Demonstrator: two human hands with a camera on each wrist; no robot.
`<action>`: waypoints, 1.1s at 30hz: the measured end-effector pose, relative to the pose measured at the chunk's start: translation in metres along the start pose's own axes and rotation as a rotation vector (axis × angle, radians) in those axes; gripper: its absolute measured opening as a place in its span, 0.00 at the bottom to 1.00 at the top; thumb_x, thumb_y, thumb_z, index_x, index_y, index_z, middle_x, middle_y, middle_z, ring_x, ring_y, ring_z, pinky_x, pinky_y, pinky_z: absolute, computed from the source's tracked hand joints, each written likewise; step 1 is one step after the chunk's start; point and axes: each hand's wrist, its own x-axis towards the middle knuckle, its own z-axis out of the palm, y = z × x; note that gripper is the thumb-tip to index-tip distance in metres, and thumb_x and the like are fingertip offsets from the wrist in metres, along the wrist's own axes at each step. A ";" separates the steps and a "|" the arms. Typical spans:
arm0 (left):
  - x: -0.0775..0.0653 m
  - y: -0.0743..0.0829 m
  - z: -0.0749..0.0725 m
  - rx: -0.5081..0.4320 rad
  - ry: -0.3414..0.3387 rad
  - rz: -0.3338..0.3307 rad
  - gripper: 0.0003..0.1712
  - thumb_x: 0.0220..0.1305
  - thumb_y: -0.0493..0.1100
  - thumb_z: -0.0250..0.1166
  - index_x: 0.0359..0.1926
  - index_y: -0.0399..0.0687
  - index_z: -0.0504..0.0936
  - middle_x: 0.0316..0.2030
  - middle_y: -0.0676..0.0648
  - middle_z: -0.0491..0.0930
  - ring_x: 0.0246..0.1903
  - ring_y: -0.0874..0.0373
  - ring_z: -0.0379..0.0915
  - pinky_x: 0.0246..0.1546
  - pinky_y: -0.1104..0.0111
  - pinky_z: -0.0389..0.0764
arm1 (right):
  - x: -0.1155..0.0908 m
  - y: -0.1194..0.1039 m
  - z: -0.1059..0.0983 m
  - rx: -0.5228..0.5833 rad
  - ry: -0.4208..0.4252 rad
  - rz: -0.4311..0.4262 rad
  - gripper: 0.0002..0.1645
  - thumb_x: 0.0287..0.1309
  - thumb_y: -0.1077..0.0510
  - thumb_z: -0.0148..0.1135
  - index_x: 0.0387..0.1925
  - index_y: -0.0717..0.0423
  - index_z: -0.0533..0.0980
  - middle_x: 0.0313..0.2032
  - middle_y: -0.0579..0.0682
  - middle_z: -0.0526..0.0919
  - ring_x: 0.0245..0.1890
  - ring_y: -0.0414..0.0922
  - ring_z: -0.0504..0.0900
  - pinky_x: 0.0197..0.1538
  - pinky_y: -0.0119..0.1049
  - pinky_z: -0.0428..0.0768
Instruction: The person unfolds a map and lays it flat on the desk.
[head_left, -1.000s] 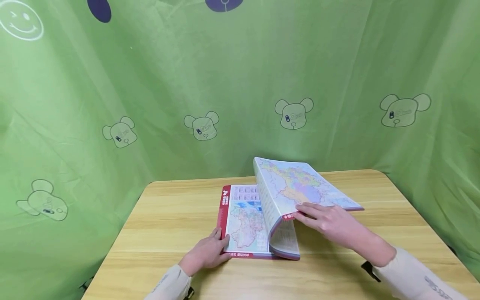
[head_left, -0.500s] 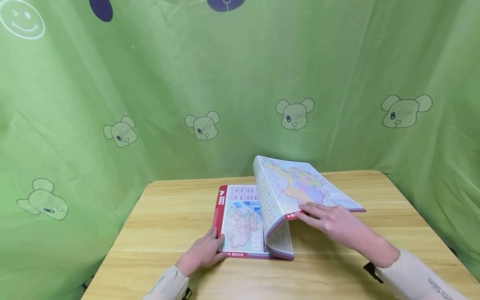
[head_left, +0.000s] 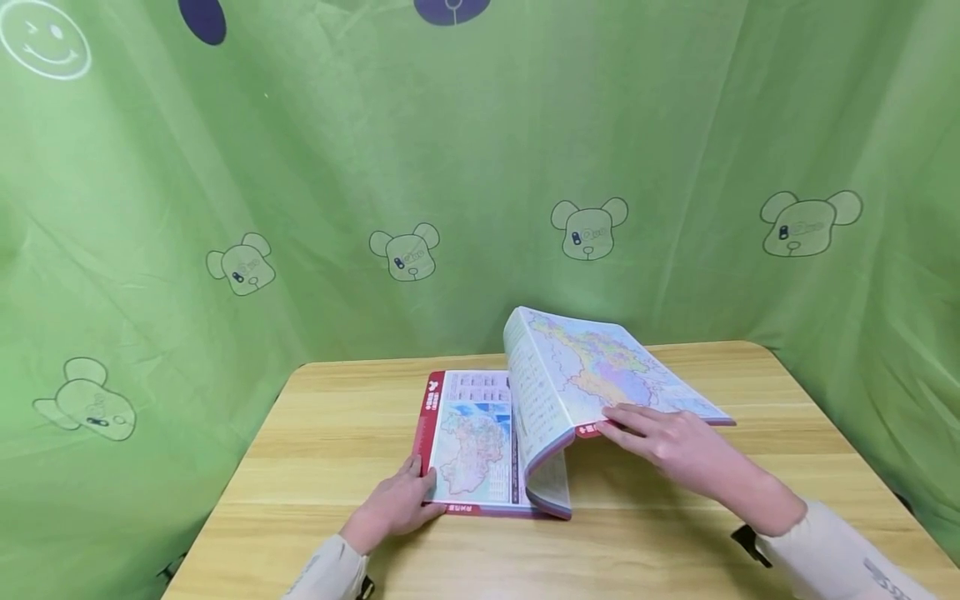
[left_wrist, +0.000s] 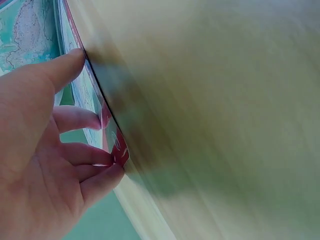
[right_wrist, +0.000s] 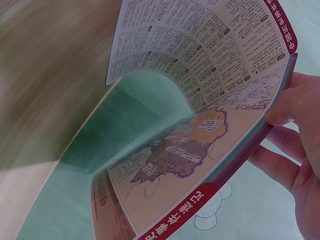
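Large glossy map sheets with red borders (head_left: 468, 450) lie on the table, their right part bent up and folded over to the right. The folded-over top shows a coloured map (head_left: 600, 358). My left hand (head_left: 393, 504) grips the front left corner of the maps; in the left wrist view its thumb (left_wrist: 70, 65) and fingertips meet the red edge. With my right hand (head_left: 671, 446) I pinch the raised front edge of the folded part. In the right wrist view my right hand (right_wrist: 295, 130) holds several stacked layers, with a printed text sheet (right_wrist: 200, 45) curving below.
The wooden table (head_left: 315, 442) carries the maps near its middle and right. Green curtain cloth (head_left: 480, 167) with mouse drawings hangs close behind the table and at both sides.
The left hand has slid left, drawing the lower map part with it. My right hand and the folded-over part have shifted slightly right, so more of the inner curve shows.
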 end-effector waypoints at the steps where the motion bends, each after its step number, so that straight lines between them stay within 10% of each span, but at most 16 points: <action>1: -0.001 -0.001 0.000 0.002 0.005 0.003 0.38 0.62 0.62 0.59 0.63 0.38 0.71 0.65 0.31 0.61 0.67 0.39 0.51 0.61 0.51 0.65 | 0.000 0.000 0.000 -0.001 0.001 0.002 0.33 0.75 0.61 0.24 0.46 0.55 0.82 0.46 0.54 0.83 0.40 0.52 0.84 0.18 0.36 0.78; 33: -0.009 -0.019 -0.007 -0.044 0.019 -0.017 0.42 0.58 0.60 0.64 0.60 0.29 0.70 0.62 0.25 0.61 0.65 0.35 0.54 0.60 0.48 0.65 | -0.011 0.002 -0.005 0.010 -0.022 0.038 0.34 0.74 0.59 0.23 0.48 0.56 0.82 0.46 0.55 0.83 0.41 0.51 0.83 0.20 0.39 0.79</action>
